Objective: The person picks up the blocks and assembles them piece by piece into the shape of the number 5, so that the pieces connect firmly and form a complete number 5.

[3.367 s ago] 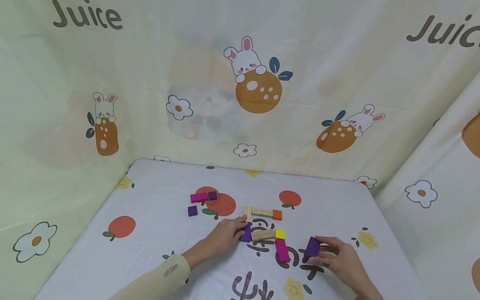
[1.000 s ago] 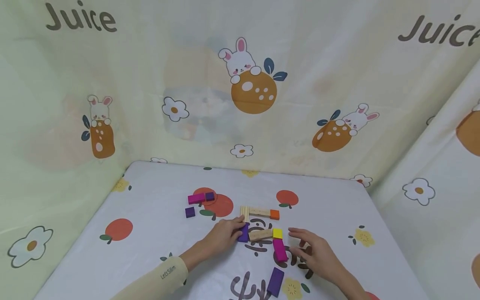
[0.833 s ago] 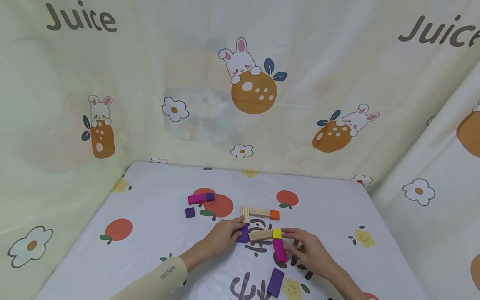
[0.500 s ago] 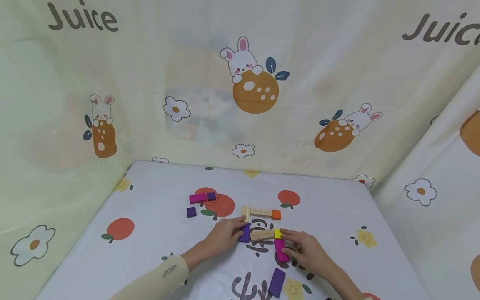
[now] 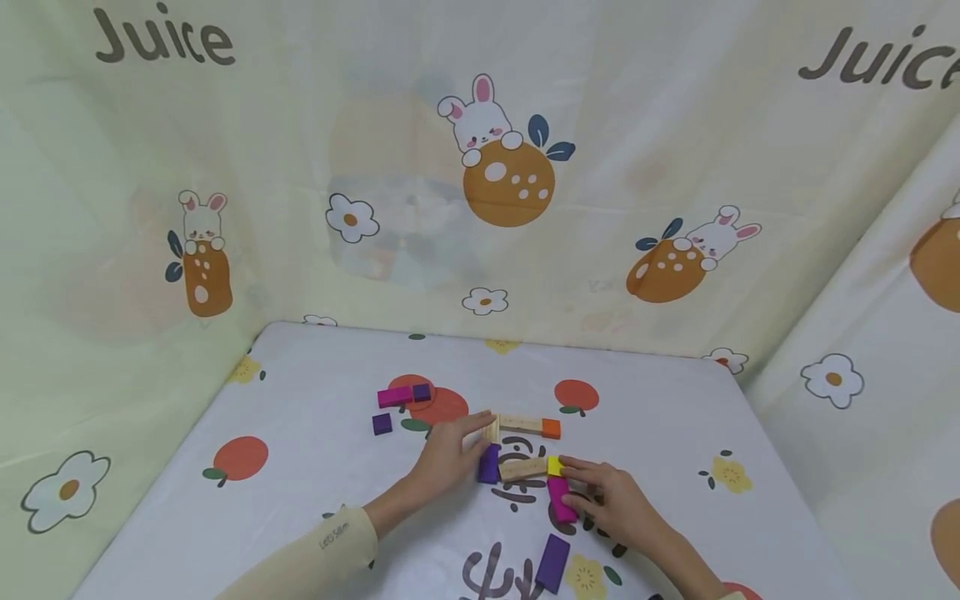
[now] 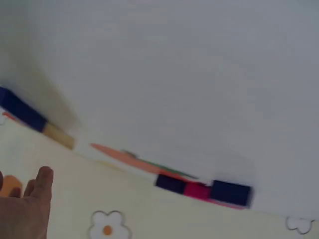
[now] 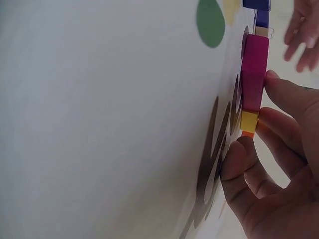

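Toy blocks lie on the table in a bent row. A plain wooden block [image 5: 491, 432] and a purple block [image 5: 488, 464] form its left side. My left hand [image 5: 447, 450] is beside these two, its index finger stretched over the plain one; the right wrist view shows this hand holding nothing. From the purple block a second wooden block [image 5: 523, 470] runs right to a yellow cube [image 5: 554, 466], with a magenta block [image 5: 561, 500] below. My right hand [image 5: 617, 500] touches the yellow cube with a fingertip and the magenta block [image 7: 254, 72] with the thumb.
At the back of the row, another wooden block [image 5: 521, 425] meets an orange cube [image 5: 551, 428]. A separate purple block [image 5: 552, 564] lies toward the front. Farther left are a magenta block [image 5: 395, 397], a dark purple cube [image 5: 422, 392] and another purple cube [image 5: 382, 423].
My right hand set the separate purple block down near the front, then moved to the yellow cube and magenta block. My left hand shifted slightly up and back, its fingers off the purple block.
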`<action>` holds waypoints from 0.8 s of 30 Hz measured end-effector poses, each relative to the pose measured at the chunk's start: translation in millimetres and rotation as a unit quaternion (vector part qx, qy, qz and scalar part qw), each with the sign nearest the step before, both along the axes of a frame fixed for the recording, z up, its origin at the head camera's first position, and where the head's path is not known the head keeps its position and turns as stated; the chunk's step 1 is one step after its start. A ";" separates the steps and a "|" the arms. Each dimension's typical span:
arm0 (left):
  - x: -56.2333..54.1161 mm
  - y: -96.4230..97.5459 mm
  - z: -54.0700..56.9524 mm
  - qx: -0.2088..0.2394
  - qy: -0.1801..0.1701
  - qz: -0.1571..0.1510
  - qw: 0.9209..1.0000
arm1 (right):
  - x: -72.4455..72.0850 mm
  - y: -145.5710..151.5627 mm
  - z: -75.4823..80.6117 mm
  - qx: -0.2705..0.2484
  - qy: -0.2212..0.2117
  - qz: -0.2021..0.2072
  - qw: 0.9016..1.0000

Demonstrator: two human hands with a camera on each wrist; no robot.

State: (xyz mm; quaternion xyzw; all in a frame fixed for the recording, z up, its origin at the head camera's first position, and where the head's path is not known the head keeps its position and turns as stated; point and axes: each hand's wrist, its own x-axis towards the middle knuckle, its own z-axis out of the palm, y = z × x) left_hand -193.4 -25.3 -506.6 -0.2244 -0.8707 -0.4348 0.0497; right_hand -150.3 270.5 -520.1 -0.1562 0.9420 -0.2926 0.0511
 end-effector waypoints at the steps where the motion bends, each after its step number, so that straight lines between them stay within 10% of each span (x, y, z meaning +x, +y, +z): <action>1: 4.8 2.8 2.7 0.014 -0.005 -0.001 1.000 | -0.1 0.2 -0.6 0.001 -0.001 -0.001 1.000; 5: 30.1 17.0 11.4 0.078 -0.076 -0.023 0.994 | -0.3 0.4 -1.4 0.000 -0.005 -0.003 1.000; 12: 72.3 38.2 7.7 0.128 -0.244 -0.035 0.961 | -0.9 0.3 -2.9 -0.005 0.000 -0.002 1.000; 19: 94.8 54.0 3.0 0.085 -0.318 -0.042 0.943 | -0.5 -1.0 -1.7 0.000 -0.007 -0.009 1.000; 24: 103.0 68.7 -2.2 0.031 -0.321 -0.015 0.946 | -1.6 -1.1 -2.4 0.006 -0.001 -0.014 1.000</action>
